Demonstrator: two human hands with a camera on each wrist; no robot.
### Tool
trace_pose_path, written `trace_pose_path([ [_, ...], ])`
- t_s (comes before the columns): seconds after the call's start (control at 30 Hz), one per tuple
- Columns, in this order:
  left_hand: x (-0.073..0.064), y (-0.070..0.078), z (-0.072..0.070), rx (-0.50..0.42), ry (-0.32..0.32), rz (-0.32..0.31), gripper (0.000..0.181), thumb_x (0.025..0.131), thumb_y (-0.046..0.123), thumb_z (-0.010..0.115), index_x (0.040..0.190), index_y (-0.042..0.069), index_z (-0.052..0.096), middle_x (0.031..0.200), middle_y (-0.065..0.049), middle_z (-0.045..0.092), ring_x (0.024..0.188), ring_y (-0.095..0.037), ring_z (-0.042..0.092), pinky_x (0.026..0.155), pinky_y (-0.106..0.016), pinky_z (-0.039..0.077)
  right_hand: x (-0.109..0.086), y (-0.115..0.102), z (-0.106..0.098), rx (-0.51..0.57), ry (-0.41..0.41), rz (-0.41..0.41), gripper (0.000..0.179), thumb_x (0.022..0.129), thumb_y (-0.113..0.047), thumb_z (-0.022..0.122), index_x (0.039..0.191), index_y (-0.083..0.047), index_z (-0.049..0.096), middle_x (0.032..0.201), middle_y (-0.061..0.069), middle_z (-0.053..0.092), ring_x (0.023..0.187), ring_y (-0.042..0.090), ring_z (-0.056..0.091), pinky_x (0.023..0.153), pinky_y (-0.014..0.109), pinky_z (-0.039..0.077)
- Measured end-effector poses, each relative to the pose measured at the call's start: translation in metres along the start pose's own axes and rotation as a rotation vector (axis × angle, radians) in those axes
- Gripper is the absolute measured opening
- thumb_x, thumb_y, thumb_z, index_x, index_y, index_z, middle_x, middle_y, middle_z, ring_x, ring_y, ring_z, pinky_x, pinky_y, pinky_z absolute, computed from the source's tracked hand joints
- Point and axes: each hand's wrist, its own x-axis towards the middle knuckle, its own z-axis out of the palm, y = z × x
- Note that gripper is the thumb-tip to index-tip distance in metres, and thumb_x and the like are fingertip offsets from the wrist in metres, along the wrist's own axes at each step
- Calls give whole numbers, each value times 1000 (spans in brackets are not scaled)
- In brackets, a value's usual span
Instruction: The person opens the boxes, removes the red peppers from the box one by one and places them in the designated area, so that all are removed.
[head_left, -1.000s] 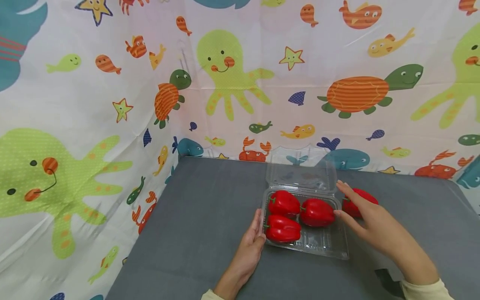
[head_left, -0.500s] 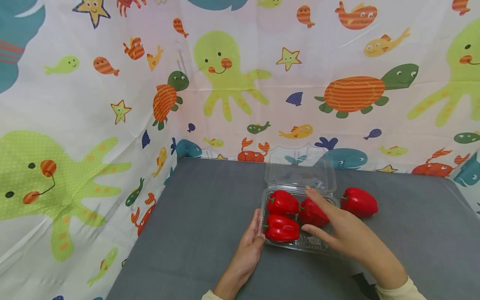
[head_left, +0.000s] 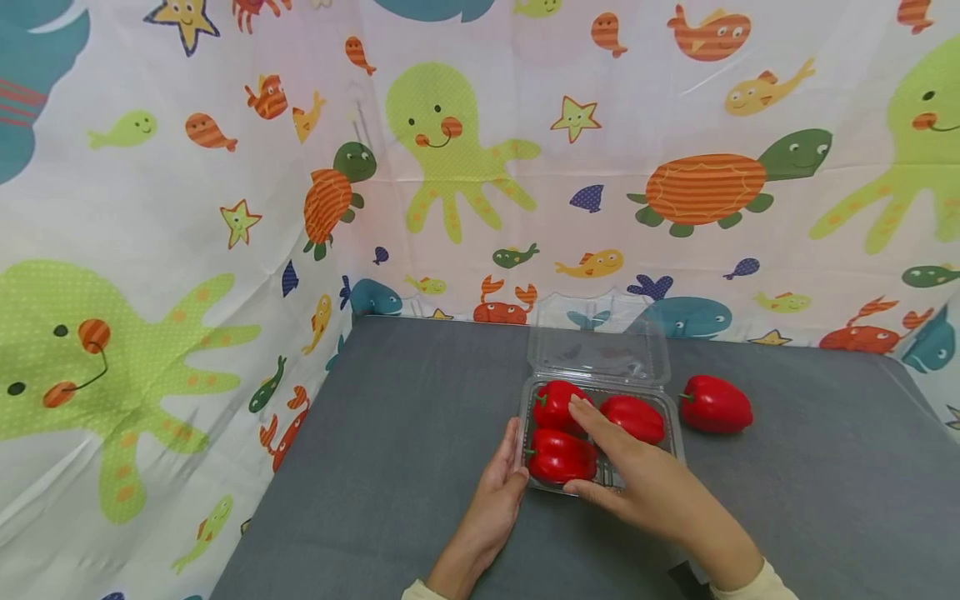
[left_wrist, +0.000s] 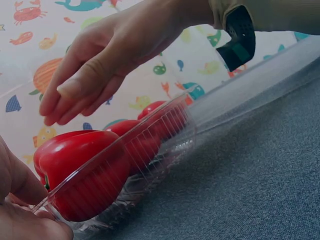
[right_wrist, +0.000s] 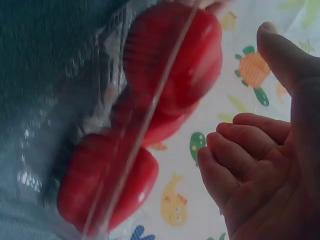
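Note:
My left hand [head_left: 487,504] grips the left edge of a clear plastic clamshell box [head_left: 677,437]; in the left wrist view, thumb and fingers pinch its rim. Inside lie three red bell peppers: one at the back left [head_left: 553,404], one at the front left [head_left: 561,457] and one to the right [head_left: 632,417]. Over the box hovers my right hand [head_left: 652,487], palm down, with extended fingers and nothing held. It covers the box's front right part in the head view. Both wrist views show air between this hand and the peppers.
The box's clear lid [head_left: 598,348] stands open at the back. Another red bell pepper [head_left: 716,404] lies on the grey tabletop [head_left: 420,400], right of the box. Behind the table hangs a sea-animal print curtain [head_left: 480,108].
My right hand has moved left from beside the outer pepper to above the box, uncovering that pepper. The left hand keeps its grip on the box, and the peppers stay in place.

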Motion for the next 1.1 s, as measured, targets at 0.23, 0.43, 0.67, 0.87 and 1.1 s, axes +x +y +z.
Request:
trace_pose_path([
  [0.23, 1, 0, -1, 15, 12, -17, 72, 108, -3, 37, 171, 12, 5, 179, 0, 5, 164, -21, 4, 127, -32, 15, 4, -7, 14, -18, -10, 18, 105, 82, -54, 87, 168, -24, 34, 166, 1, 44, 140, 32, 58, 91, 48, 63],
  [0.43, 0, -2, -2, 15, 4, -16, 72, 108, -1, 39, 171, 14, 6, 179, -1, 5, 164, -22, 5, 127, -33, 15, 5, -9, 19, -26, -22, 30, 106, 82, -54, 87, 168, -24, 32, 167, 1, 43, 142, 32, 56, 91, 49, 63],
  [0.67, 0, -2, -2, 16, 6, -23, 71, 109, 0, 37, 171, 15, 7, 178, 1, 5, 163, -20, 5, 128, -34, 13, 6, -9, 24, -49, 4, 2, 105, 82, -54, 87, 167, -21, 35, 166, 2, 44, 141, 30, 58, 93, 49, 62],
  [0.87, 1, -1, -1, 29, 5, -26, 72, 109, 2, 39, 171, 15, 6, 179, 1, 5, 163, -20, 5, 129, -37, 12, 7, -10, 26, -72, 31, -33, 102, 83, -48, 88, 165, -15, 39, 163, 6, 47, 137, 31, 61, 91, 48, 63],
  [1.1, 0, -1, 0, 29, 4, -22, 71, 109, 0, 37, 171, 14, 4, 179, 0, 3, 164, -21, 3, 130, -39, 10, 9, -10, 30, -88, 28, -39, 95, 83, -41, 90, 162, -13, 45, 160, 8, 51, 131, 33, 66, 87, 48, 64],
])
